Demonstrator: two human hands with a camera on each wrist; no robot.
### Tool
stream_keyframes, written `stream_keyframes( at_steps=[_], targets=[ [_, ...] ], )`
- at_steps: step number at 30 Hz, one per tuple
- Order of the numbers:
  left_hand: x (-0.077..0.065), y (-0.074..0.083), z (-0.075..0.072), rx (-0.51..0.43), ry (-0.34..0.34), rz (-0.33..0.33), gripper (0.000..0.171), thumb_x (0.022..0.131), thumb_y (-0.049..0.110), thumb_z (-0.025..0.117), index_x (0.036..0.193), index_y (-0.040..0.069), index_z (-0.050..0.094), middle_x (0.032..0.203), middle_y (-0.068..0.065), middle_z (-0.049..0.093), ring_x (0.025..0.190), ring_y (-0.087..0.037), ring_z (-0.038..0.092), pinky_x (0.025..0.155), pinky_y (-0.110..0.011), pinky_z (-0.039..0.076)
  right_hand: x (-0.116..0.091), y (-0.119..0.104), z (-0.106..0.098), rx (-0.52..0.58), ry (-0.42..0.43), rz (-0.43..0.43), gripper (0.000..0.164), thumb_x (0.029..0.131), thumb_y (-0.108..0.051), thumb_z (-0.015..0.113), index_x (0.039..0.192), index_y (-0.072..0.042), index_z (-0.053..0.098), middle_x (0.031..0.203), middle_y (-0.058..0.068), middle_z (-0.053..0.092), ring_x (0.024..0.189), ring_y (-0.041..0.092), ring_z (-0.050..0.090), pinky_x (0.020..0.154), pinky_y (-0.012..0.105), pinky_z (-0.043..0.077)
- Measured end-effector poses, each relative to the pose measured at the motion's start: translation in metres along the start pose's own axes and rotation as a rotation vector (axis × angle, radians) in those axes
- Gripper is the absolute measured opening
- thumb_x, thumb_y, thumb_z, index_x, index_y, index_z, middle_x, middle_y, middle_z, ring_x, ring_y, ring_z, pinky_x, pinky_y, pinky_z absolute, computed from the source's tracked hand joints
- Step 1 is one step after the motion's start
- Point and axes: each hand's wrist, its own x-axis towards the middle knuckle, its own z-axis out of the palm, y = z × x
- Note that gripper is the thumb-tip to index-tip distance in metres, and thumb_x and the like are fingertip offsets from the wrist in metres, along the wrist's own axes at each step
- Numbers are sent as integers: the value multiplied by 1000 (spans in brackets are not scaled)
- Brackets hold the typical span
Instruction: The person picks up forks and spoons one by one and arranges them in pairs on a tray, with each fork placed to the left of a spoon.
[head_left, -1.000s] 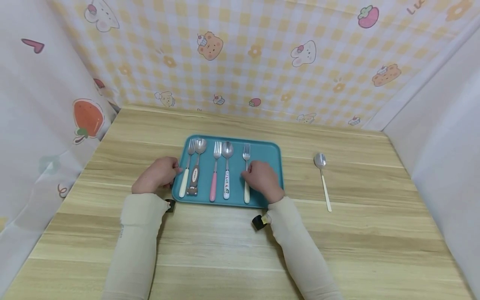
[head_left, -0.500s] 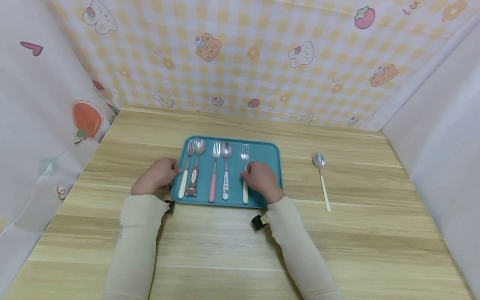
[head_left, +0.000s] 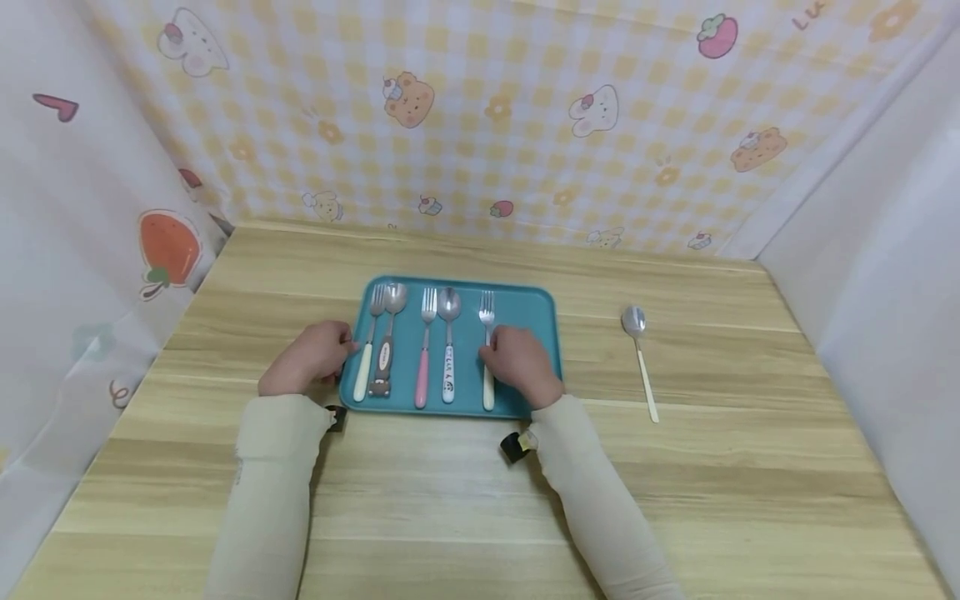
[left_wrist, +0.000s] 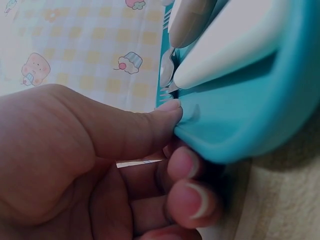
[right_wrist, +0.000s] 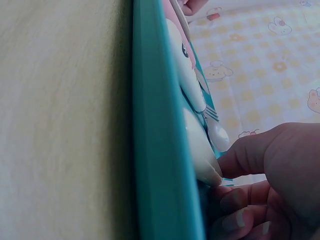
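Note:
My left hand point(head_left: 315, 352) pinches the left rim of a teal tray point(head_left: 528, 307); in the left wrist view its thumb point(left_wrist: 150, 125) presses on top, with the fingertips beneath the rim point(left_wrist: 215, 152). With thumb and fingers, my right hand point(head_left: 522, 360) holds the cream-handled fork point(head_left: 488, 393) lying at the tray's right part. The right wrist view shows that handle point(right_wrist: 200, 150) at the thumb tip. Left of it lie a white patterned spoon point(head_left: 448, 367) and a pink-handled fork point(head_left: 422, 382). Nearest my left hand are a brown bear-handled spoon point(head_left: 386, 354) and another cream-handled fork point(head_left: 363, 375).
To the right of the tray, a spoon with a thin cream handle point(head_left: 645, 375) lies on the wooden table point(head_left: 420, 508). A checked cloth point(head_left: 495, 158) hangs behind the table, and white cloths hang at both sides.
Both hands keep their grips, on the tray rim and on the fork. The whole head view shifts slightly, with the table and tray appearing a little lower and further left.

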Motion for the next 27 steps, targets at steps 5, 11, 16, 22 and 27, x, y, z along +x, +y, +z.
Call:
stream_keyframes(
  at_steps=[5, 11, 16, 22, 27],
  targets=[
    [1, -3, 0, -5, 6, 3, 19, 95, 14, 42, 87, -1, 51, 65, -10, 50, 53, -20, 49, 50, -29, 41, 0, -2, 0, 9, -2, 9, 25, 85, -25, 50, 65, -10, 50, 54, 3, 47, 48, 17, 48, 41, 26, 34],
    [1, -2, 0, -8, 8, 3, 19, 95, 14, 42, 88, -1, 51, 65, -10, 50, 53, -20, 49, 49, -29, 41, -1, -2, -1, 9, 11, 5, 25, 85, -24, 50, 64, -10, 50, 54, 3, 46, 48, 17, 48, 40, 26, 33],
    [1, -2, 0, 0, 7, 5, 20, 95, 14, 42, 88, -1, 51, 65, -10, 50, 53, -20, 49, 49, -29, 41, -2, -2, -1, 24, 15, -6, 26, 87, -27, 50, 66, -10, 51, 56, 4, 48, 49, 17, 48, 41, 26, 34],
    [-1, -2, 1, -18, 1, -5, 19, 95, 14, 42, 88, -2, 51, 66, -11, 50, 54, -21, 49, 49, -29, 41, -2, 3, -8, 113, 17, -58, 30, 90, -33, 50, 70, -10, 52, 57, 3, 48, 50, 17, 47, 43, 26, 34],
    [-1, 0, 0, -4, -1, 3, 20, 95, 15, 42, 86, -1, 51, 64, -10, 50, 53, -20, 49, 49, -29, 40, -1, 16, -25, 143, 191, -66, 27, 91, -31, 50, 74, -11, 55, 60, 2, 50, 51, 16, 46, 45, 28, 36]
  ],
)
